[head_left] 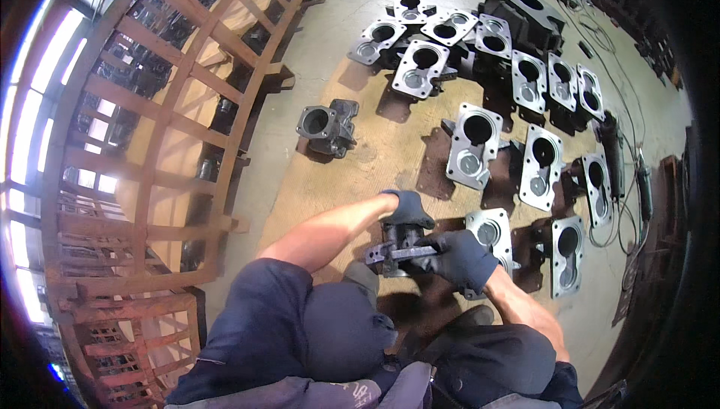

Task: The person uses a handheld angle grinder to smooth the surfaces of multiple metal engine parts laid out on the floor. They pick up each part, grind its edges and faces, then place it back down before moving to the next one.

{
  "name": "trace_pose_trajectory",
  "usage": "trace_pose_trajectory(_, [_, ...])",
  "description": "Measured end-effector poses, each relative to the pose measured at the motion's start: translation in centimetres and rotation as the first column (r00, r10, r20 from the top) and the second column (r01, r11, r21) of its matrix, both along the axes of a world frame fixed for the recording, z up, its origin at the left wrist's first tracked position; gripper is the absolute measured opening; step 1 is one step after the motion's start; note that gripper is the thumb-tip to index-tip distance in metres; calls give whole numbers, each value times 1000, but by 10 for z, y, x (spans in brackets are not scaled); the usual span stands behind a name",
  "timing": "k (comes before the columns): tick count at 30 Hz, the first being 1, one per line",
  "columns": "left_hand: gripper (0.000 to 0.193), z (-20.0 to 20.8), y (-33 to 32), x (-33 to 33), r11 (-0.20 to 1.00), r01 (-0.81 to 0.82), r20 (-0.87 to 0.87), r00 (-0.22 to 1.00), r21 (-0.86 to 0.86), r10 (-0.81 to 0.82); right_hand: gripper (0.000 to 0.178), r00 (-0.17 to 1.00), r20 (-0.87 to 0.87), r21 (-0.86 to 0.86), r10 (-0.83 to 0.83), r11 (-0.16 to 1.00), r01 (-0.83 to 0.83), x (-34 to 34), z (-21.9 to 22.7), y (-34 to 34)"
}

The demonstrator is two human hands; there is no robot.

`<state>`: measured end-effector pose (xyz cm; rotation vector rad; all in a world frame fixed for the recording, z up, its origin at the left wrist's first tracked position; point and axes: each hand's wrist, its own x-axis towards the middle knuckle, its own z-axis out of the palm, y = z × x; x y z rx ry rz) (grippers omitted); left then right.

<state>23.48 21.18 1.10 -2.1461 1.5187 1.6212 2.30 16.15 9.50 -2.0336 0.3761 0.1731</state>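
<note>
Between my knees is a dark metal casting (391, 259) with a grey flange edge facing me. My left hand (409, 209), in a dark glove, is closed over its far end. My right hand (463, 260), gloved too, grips the casting from the right side. The glove hides its fingertips, and I cannot make out whether a small tool is in them. Just beyond my right hand stands a casting with a bright machined face (491, 233). A lone dark casting (326, 128) with a round bore sits farther off to the left.
Several castings with bright two-hole faces (477, 139) stand in rows on a tan sheet (367, 176) on the floor. A larger dark casting (529, 8) is at the far right. Wooden crates (165, 146) line the left side. Cables and a dark power tool (643, 184) lie at the right.
</note>
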Motion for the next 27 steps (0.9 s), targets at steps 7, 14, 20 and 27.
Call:
trace_pose_trajectory(7, [37,22,62,48,697,-645,-628,691,-313,358,38,989,-63,-23,-137,991,136,42,-25,-16])
trace_pose_trajectory(14, [48,15,102,17,576,-463,-184,860,-674,476,41,957,-81,-289,-280,925,246,100,-21,-29])
trace_pose_trajectory(20, [62,24,70,42,764,-281,24,932,-580,361,47,970,-86,-495,-227,855,156,89,-5,-49])
trace_pose_trajectory(27, [60,25,61,32,850,-314,164,896,-424,413,40,995,-78,-471,-69,882,24,78,-2,-52])
